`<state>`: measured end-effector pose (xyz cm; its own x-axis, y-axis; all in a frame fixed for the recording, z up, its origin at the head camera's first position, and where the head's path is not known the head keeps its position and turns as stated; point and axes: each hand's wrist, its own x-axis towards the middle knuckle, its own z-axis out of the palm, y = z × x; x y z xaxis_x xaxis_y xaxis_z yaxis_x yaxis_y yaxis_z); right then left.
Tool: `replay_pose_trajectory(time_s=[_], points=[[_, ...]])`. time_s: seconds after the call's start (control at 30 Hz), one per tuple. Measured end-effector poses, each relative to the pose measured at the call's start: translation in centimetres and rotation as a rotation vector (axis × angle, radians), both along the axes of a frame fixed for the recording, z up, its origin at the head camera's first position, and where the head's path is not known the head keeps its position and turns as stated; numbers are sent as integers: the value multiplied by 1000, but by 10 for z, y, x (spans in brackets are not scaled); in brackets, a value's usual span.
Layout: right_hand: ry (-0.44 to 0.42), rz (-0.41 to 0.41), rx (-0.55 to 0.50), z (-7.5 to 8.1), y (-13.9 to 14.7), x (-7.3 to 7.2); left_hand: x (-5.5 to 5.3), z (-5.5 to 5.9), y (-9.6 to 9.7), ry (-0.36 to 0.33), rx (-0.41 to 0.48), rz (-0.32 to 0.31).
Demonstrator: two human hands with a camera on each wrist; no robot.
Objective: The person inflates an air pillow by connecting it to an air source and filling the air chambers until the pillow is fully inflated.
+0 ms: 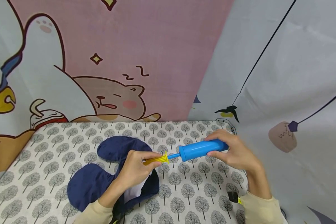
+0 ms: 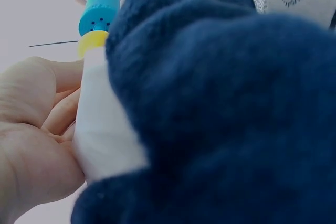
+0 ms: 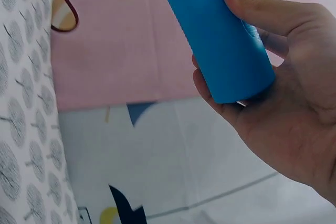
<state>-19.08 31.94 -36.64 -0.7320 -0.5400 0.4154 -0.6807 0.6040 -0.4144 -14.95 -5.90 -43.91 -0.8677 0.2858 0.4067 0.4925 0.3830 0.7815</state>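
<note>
Hand air pump [image 1: 191,152], one: right hand [image 1: 239,154] gripping its blue barrel [image 1: 200,149], left hand [image 1: 135,168] pinching its yellow handle [image 1: 156,159], opposed holds seemingly keeping the rod [image 1: 174,156] aligned.

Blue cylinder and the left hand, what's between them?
In the head view, between the left hand and the blue cylinder lie the flanged end of the yellow piece and a thin blue rod.
</note>
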Motion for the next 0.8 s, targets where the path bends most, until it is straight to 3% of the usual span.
replay_pose_trajectory(time_s=[0.23,0.53,0.8], points=[[-71,82,-31,-7,-22,-1,1,0,1,-3,1,-4],[-117,93,-11,-8,-22,-3,0,0,2,-1,-3,-22],[-63,-6,-21,-6,11,-5,-1,1,1,10,13,-30]])
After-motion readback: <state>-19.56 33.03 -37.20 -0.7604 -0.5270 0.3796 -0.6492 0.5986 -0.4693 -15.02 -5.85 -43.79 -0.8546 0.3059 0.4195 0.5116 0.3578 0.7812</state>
